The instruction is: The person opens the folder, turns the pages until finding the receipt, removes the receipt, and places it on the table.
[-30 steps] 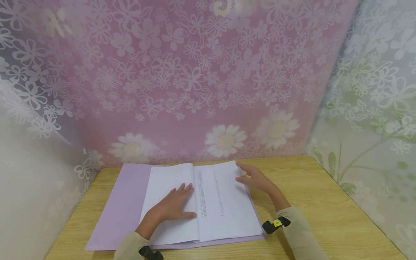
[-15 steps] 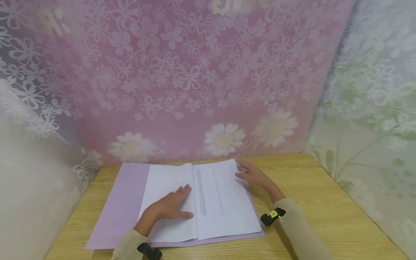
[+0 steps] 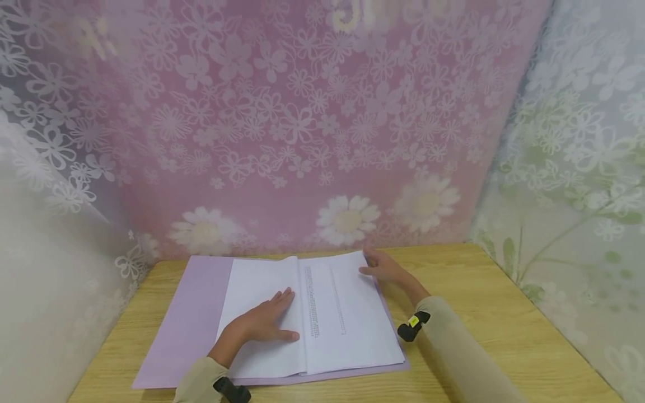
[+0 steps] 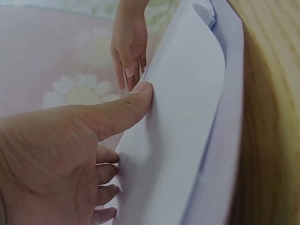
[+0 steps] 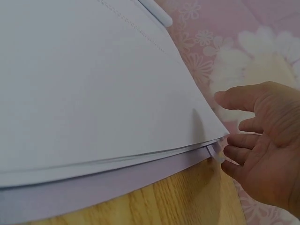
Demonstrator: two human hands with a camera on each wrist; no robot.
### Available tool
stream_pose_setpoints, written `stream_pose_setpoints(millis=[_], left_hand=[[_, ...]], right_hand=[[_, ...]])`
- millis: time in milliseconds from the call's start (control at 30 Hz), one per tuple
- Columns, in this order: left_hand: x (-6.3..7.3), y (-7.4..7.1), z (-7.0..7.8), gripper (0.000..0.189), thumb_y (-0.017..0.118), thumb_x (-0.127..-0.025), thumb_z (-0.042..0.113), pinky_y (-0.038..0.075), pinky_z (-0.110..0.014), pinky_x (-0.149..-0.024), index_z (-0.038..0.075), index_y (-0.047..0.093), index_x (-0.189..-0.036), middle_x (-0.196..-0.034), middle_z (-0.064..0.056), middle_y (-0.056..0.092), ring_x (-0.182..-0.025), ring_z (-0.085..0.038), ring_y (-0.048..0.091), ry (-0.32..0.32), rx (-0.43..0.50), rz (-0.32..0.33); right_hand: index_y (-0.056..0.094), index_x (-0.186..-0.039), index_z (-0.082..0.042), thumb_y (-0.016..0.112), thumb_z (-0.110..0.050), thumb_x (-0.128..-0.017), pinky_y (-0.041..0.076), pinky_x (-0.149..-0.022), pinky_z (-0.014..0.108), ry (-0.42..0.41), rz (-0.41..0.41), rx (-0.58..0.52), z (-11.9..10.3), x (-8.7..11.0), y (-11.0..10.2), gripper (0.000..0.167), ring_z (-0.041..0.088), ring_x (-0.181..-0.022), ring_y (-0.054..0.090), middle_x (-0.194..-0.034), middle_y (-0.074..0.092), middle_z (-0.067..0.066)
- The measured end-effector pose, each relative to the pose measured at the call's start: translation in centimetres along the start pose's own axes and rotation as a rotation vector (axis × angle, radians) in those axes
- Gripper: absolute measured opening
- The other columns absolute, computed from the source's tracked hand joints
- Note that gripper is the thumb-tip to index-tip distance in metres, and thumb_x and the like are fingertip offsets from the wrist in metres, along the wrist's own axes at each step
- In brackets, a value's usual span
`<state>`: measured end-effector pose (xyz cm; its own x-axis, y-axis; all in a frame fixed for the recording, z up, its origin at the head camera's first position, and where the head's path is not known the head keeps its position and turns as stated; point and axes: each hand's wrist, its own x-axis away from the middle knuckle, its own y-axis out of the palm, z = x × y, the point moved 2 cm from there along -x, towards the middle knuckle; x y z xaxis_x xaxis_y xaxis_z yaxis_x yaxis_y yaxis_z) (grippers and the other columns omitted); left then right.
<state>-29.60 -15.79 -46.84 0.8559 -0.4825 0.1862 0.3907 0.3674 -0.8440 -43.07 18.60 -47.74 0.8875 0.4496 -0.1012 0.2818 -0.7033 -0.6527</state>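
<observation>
A wide, open lilac folder (image 3: pixel 188 319) lies on the yellowish wood-grain table (image 3: pixel 484 324). On the folder's left part, the left hand (image 3: pixel 264 323) rests flat on a blank-looking white paper page (image 3: pixel 257 280), thumb and fingers apart. At the folder's far right corner, the right hand (image 3: pixel 387 266) is beside a white paper sheet with columns of small print (image 3: pixel 365 319), thumb parted from fingers; whether the fingertips touch its edge I cannot tell.
</observation>
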Motion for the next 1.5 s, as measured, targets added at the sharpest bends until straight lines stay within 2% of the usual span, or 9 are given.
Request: stream_pose_setpoints(millis=[133,233,333,433,700,933,1133,1333,1500], left_hand=[[0.0,-0.1,0.1,0.104,0.076,-0.087,0.053,0.026,-0.060,-0.124,0.002,0.023,-0.162,-0.171,-0.015,0.019,-0.157,-0.039,0.018,0.005,-0.007,0.004],[-0.1,0.0,0.0,0.104,0.075,-0.088,0.054,0.026,-0.059,-0.124,0.003,0.023,-0.162,-0.171,-0.015,0.019,-0.157,-0.039,0.018,0.007,-0.016,0.003],[-0.3,0.1,-0.2,0.105,0.074,-0.087,0.056,0.026,-0.059,-0.124,0.004,0.023,-0.162,-0.171,-0.014,0.018,-0.158,-0.038,0.018,0.001,-0.020,0.001],[-0.4,0.0,-0.4,0.105,0.075,-0.087,0.056,0.025,-0.059,-0.124,0.004,0.023,-0.162,-0.171,-0.013,0.018,-0.157,-0.039,0.018,-0.003,-0.017,0.003],[-0.4,0.3,-0.6,0.105,0.074,-0.087,0.057,0.026,-0.058,-0.124,0.006,0.022,-0.163,-0.171,-0.012,0.018,-0.158,-0.037,0.018,-0.020,-0.013,-0.005],[-0.2,-0.1,-0.1,0.105,0.075,-0.087,0.055,0.027,-0.058,-0.123,0.005,0.023,-0.162,-0.171,-0.013,0.019,-0.158,-0.037,0.019,-0.022,-0.019,-0.004],[-0.2,-0.1,-0.1,0.105,0.075,-0.087,0.056,0.028,-0.058,-0.123,0.005,0.022,-0.162,-0.171,-0.013,0.019,-0.157,-0.038,0.019,-0.016,-0.021,-0.003],[-0.1,-0.1,0.0,0.106,0.076,-0.087,0.055,0.027,-0.059,-0.123,0.005,0.022,-0.163,-0.171,-0.012,0.019,-0.157,-0.038,0.019,-0.014,0.002,-0.006],[-0.1,0.0,0.0,0.105,0.075,-0.087,0.056,0.027,-0.059,-0.123,0.007,0.022,-0.163,-0.171,-0.012,0.018,-0.158,-0.038,0.019,-0.015,-0.005,-0.001]], right_hand=[[0.026,-0.152,0.017,0.068,-0.028,-0.097,0.023,-0.122,0.062,-0.039,-0.001,0.009,-0.4,0.4,0.0,0.082,0.053,-0.150,0.020,-0.158,0.024,0.038],[0.027,-0.152,0.016,0.068,-0.029,-0.097,0.023,-0.122,0.062,-0.033,-0.003,0.016,-0.6,0.5,-0.1,0.083,0.053,-0.150,0.020,-0.159,0.024,0.038],[0.027,-0.154,0.015,0.066,-0.022,-0.098,0.023,-0.122,0.063,0.007,-0.004,0.006,-0.6,0.3,0.1,0.077,0.052,-0.151,0.020,-0.161,0.024,0.035],[0.028,-0.153,0.014,0.065,-0.015,-0.100,0.027,-0.120,0.063,0.025,0.014,-0.018,-0.6,0.0,0.2,0.071,0.053,-0.148,0.027,-0.159,0.031,0.035],[0.029,-0.150,0.019,0.062,-0.002,-0.099,0.046,-0.110,0.058,-0.061,0.071,-0.196,0.4,-0.1,0.5,0.064,0.056,-0.135,0.047,-0.143,0.046,0.043],[0.035,-0.150,0.015,0.059,-0.001,-0.100,0.054,-0.101,0.055,-0.090,0.093,-0.215,0.2,0.5,0.1,0.058,0.057,-0.129,0.052,-0.142,0.048,0.042],[0.033,-0.152,0.013,0.052,-0.003,-0.105,0.059,-0.095,0.041,-0.105,0.048,-0.258,0.5,1.3,-0.1,0.053,0.055,-0.129,0.053,-0.143,0.049,0.039],[0.036,-0.153,0.010,0.046,-0.004,-0.108,0.052,-0.105,0.046,-0.074,-0.052,-0.330,0.4,2.8,-0.4,0.048,0.053,-0.137,0.046,-0.153,0.041,0.036],[0.035,-0.156,0.003,0.046,-0.005,-0.108,0.053,-0.105,0.044,-0.035,-0.102,-0.346,0.3,3.9,-0.8,0.051,0.050,-0.137,0.048,-0.153,0.042,0.035]])
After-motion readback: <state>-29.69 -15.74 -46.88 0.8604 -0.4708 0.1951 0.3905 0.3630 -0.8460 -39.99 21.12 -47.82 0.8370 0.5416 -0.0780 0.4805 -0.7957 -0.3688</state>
